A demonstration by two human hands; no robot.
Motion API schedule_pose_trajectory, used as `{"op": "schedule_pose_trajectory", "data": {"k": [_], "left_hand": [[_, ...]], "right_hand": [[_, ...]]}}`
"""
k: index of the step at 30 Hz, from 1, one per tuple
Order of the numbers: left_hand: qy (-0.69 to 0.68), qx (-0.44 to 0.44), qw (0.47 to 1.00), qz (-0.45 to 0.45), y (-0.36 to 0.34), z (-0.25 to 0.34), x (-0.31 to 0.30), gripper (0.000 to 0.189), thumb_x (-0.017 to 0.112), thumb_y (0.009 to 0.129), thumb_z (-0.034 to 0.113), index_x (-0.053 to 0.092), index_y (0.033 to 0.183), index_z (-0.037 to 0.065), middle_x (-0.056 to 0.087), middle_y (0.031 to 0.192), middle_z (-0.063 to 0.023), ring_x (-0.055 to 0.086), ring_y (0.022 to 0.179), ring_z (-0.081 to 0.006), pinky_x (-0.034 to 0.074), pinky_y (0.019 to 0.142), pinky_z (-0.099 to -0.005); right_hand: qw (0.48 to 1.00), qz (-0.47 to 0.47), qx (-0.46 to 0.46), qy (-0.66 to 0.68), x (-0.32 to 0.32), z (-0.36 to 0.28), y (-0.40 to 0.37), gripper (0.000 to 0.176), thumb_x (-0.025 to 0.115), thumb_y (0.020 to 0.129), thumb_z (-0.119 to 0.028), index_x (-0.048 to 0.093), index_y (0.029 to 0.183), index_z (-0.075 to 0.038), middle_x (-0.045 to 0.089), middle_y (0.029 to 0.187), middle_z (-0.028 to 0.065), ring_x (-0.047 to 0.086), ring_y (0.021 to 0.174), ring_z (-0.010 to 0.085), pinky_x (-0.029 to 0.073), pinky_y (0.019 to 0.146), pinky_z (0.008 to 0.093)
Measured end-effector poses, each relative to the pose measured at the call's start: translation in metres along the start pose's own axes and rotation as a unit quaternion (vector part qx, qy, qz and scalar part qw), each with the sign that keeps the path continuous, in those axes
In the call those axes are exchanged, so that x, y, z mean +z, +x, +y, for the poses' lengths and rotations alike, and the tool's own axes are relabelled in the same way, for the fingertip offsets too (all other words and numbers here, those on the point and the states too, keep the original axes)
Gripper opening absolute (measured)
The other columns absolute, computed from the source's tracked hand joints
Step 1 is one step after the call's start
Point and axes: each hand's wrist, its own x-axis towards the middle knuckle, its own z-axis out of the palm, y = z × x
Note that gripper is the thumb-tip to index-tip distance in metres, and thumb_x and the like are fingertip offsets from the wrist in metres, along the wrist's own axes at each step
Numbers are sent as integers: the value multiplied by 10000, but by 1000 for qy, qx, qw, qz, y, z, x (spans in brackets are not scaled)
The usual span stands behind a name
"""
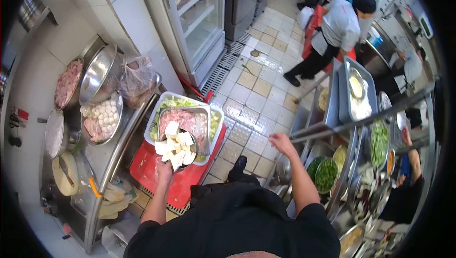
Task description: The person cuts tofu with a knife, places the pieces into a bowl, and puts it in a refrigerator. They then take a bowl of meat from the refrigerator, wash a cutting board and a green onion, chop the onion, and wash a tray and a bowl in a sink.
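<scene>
My left hand (165, 171) grips the near rim of a metal bowl (192, 160) heaped with white cut blocks (176, 150) that look like tofu or cheese. Under and behind that bowl is a metal pan of raw pink meat (187, 121), resting in a white basket (219, 115) of chopped pale green vegetable (178, 101). The basket stands on a red surface (159, 163). Out to the right, my right hand (282, 144) has nothing visible in it; its fingers are loosely bent and apart, close to the edge of a metal shelf rack (313, 134).
On the left counter are a bowl with white balls and meat (102, 118), a large metal bowl (99, 75) and a cutting board (65, 175). The right rack holds bowls of chopped greens (327, 175). A co-worker (339, 25) bends beyond it. The tile floor (237, 130) looks wet.
</scene>
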Motion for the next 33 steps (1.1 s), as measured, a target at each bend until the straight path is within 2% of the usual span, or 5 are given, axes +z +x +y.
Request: {"op": "schedule_pose_trajectory", "data": {"k": [5, 11, 17, 18, 33], "left_hand": [[-42, 12, 997, 70, -9, -4, 54, 365, 493, 897, 60, 495, 1259, 9, 651, 1103, -164, 701, 847, -293, 621, 607, -451], [-52, 29, 983, 173, 8, 2, 117, 362, 494, 908, 117, 526, 1244, -14, 675, 1073, -161, 706, 856, -295, 615, 647, -455], [-97, 80, 970, 210, 63, 32, 190, 360, 507, 898, 104, 535, 1239, -9, 657, 1104, -162, 688, 933, -294, 611, 632, -465], [-103, 88, 966, 219, 73, 38, 203, 356, 510, 899, 105, 539, 1238, -2, 657, 1105, -158, 687, 935, -293, 609, 634, -469], [-143, 136, 922, 335, 167, 102, 354, 380, 520, 890, 91, 503, 1263, 18, 664, 1067, -156, 700, 850, -270, 608, 581, -408]], "right_hand": [[970, -8, -234, -66, -63, -178, 141, 292, 638, 858, -238, 670, 1046, -18, 682, 985, 167, 635, 971, 338, 491, 869, 406], [834, 6, -526, -167, -73, -397, 244, 322, 653, 817, -188, 618, 1093, -24, 583, 1101, 169, 587, 1042, 368, 486, 885, 441], [756, 30, -587, -288, -39, -522, 326, 236, 556, 785, -40, 589, 1017, -14, 497, 1218, 165, 554, 1065, 378, 494, 882, 482], [748, 24, -592, -300, -37, -535, 339, 310, 536, 801, -45, 588, 1106, -24, 420, 1396, 160, 562, 1087, 382, 495, 906, 481], [567, 73, -643, -511, -25, -631, 417, 248, 549, 867, -167, 710, 1023, -59, 545, 1173, 101, 670, 901, 298, 556, 667, 496]]}}
